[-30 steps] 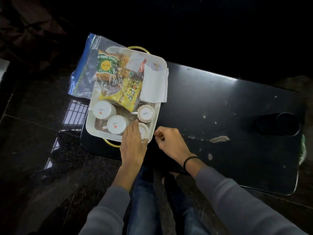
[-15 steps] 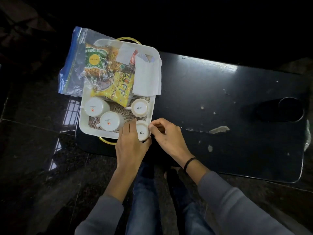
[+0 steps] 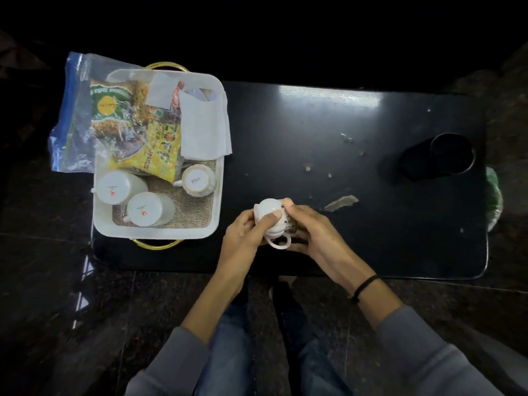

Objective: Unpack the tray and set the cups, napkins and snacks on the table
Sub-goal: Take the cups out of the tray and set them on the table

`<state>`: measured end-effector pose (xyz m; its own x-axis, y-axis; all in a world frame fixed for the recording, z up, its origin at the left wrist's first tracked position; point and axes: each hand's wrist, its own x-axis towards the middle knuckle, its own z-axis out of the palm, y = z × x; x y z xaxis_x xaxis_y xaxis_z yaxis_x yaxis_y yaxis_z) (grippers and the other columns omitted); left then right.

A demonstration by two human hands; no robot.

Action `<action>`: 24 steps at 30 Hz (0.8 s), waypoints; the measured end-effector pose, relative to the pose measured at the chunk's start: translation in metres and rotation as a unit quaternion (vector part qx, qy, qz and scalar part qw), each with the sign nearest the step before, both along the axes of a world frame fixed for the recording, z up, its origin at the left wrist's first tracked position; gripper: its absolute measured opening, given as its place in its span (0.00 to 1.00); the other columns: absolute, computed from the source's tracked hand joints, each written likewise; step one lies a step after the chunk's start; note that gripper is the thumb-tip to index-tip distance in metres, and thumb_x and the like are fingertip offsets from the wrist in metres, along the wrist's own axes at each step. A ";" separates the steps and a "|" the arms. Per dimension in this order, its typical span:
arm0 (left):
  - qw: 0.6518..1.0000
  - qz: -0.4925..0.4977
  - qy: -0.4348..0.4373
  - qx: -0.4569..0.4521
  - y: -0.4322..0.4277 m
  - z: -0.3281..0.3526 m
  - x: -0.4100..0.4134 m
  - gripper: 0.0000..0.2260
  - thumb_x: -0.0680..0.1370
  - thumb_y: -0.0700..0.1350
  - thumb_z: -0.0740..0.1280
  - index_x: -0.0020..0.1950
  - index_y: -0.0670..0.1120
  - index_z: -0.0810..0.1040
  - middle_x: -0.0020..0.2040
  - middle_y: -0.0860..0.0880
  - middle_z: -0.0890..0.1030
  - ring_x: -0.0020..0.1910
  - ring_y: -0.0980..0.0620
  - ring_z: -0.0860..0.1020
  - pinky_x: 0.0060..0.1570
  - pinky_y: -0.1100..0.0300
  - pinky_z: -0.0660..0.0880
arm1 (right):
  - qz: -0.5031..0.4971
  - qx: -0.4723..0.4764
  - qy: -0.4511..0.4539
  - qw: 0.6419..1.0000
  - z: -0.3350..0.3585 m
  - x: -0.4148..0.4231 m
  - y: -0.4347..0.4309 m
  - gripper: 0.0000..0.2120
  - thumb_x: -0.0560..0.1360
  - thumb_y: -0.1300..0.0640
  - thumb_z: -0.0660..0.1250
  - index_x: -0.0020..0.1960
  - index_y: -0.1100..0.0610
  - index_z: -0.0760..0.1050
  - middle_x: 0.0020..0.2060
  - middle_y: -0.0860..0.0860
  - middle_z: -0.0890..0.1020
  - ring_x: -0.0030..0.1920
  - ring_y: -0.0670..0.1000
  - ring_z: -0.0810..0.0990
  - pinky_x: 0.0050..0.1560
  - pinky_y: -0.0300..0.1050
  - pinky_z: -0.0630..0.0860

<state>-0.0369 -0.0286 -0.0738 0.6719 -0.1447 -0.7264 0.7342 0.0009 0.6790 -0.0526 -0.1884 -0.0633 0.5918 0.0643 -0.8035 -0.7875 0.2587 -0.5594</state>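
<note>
Holding a cup [image 3: 271, 217] upside down over the table [image 3: 314, 132], just right of the tray [image 3: 218, 178].
Left hand [image 3: 243, 238] and right hand [image 3: 314, 232] both pinching it; loose grip while flipping could drop it.

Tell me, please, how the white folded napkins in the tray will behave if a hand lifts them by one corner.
The napkins look like thin folded sheets, so they would probably be floppy and light. One edge already overhangs the tray rim, so a corner grip seems easy. The layers might fan apart or slip, since nothing visible binds them.
</note>
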 end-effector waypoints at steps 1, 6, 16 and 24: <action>1.000 -0.002 0.013 -0.024 -0.004 -0.005 -0.001 0.21 0.70 0.58 0.76 0.58 0.49 0.84 0.54 0.46 0.87 0.55 0.48 0.85 0.63 0.44 0.78 | -0.005 0.007 -0.008 1.000 0.000 -0.004 -0.007 0.21 0.76 0.39 0.71 0.61 0.53 0.82 0.56 0.53 0.87 0.57 0.53 0.87 0.52 0.46 0.83; 0.997 -0.015 0.039 -0.064 -0.016 -0.020 -0.007 0.20 0.74 0.58 0.74 0.61 0.48 0.83 0.56 0.45 0.86 0.57 0.46 0.85 0.59 0.47 0.80 | -0.005 -0.038 -0.021 0.999 -0.007 -0.016 -0.028 0.23 0.73 0.46 0.77 0.62 0.58 0.79 0.54 0.54 0.88 0.53 0.52 0.88 0.51 0.44 0.83; 0.999 0.014 0.030 0.020 -0.019 -0.038 -0.032 0.11 0.77 0.49 0.74 0.59 0.49 0.83 0.52 0.46 0.87 0.53 0.49 0.86 0.50 0.54 0.84 | -0.024 -0.104 0.105 0.989 -0.027 -0.029 -0.017 0.28 0.70 0.40 0.77 0.57 0.60 0.77 0.54 0.57 0.83 0.41 0.56 0.90 0.52 0.54 0.86; 0.997 -0.041 -0.007 0.061 -0.018 -0.042 -0.029 0.11 0.81 0.50 0.68 0.62 0.52 0.83 0.55 0.51 0.86 0.53 0.55 0.85 0.48 0.57 0.84 | -0.033 -0.113 0.143 0.983 -0.028 -0.025 -0.004 0.38 0.68 0.36 0.75 0.67 0.62 0.74 0.59 0.60 0.82 0.38 0.58 0.90 0.49 0.52 0.87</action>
